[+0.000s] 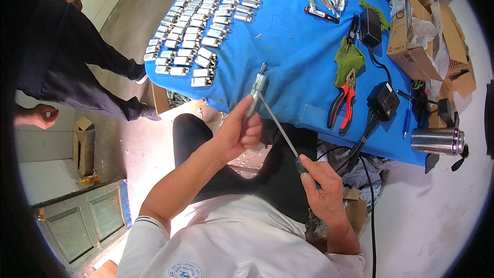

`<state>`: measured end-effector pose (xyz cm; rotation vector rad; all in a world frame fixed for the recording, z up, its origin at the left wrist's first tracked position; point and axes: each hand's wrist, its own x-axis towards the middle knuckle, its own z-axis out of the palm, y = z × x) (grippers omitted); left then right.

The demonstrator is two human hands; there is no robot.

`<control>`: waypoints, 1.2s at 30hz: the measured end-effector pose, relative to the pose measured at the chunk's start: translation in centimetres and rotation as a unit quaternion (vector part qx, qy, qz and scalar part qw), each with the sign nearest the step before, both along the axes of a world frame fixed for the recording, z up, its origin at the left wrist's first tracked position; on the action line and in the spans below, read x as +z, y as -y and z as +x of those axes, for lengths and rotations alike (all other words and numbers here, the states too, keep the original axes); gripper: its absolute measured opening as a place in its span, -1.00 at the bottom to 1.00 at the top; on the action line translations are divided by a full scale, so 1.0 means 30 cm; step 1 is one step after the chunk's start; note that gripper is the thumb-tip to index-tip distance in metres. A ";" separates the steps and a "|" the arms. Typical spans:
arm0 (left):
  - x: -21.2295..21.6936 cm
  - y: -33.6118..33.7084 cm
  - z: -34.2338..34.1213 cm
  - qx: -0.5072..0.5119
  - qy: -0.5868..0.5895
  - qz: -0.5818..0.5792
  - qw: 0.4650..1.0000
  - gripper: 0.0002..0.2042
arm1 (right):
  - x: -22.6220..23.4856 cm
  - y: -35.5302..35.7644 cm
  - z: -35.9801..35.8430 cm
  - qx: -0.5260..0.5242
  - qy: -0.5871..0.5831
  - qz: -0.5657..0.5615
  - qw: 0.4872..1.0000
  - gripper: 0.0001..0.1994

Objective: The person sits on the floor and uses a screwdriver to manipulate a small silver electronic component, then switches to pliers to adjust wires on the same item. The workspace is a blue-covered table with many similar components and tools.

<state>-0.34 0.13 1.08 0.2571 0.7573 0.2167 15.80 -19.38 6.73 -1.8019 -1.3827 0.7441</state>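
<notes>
My left hand point(236, 134) is closed around a slim light-grey metal device point(261, 83), which has a thin tip pointing up toward the table. Its lower part is hidden by my fingers. In my right hand point(324, 188) is a screwdriver point(280, 128) with a long steel shaft and a teal handle. The screwdriver's tip meets the side of the device just above my left thumb. Both hands are in front of the table's near edge, above my lap. Ahead and left, several rows of small silver motor-like units point(193, 30) lie on the blue cloth point(288, 51).
Red-handled pliers point(343, 104) and a green rag point(349, 62) lie to the right. Beyond them are a black adapter point(370, 28), a cabled black box point(383, 101), a steel flask point(437, 140) and an open carton point(411, 46). Another person point(77, 56) stands at the left.
</notes>
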 end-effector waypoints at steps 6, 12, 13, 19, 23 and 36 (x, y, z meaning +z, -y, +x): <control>0.000 0.001 -0.001 -0.001 -0.026 0.020 0.999 -0.49 | 0.021 -0.032 0.013 0.007 0.000 -0.018 1.000 -0.63; 0.003 -0.007 -0.015 -0.001 -0.062 0.060 0.996 -0.47 | -0.005 -0.039 0.018 -0.038 -0.060 -0.091 0.993 -0.60; 0.003 -0.010 -0.016 -0.001 -0.058 0.061 0.996 -0.47 | -0.005 -0.040 0.015 -0.037 -0.059 -0.096 0.993 -0.61; -0.006 -0.022 -0.020 -0.010 -0.037 0.030 0.999 -0.46 | -0.020 -0.043 -0.022 -0.076 -0.162 -0.116 0.977 -0.62; 0.003 -0.027 -0.014 -0.016 -0.045 0.002 0.999 -0.45 | -0.027 -0.042 -0.009 -0.066 -0.158 -0.167 0.971 -0.60; 0.009 -0.046 -0.021 -0.026 -0.024 -0.038 0.999 -0.45 | -0.039 -0.045 -0.032 -0.034 -0.369 -0.156 0.916 -0.51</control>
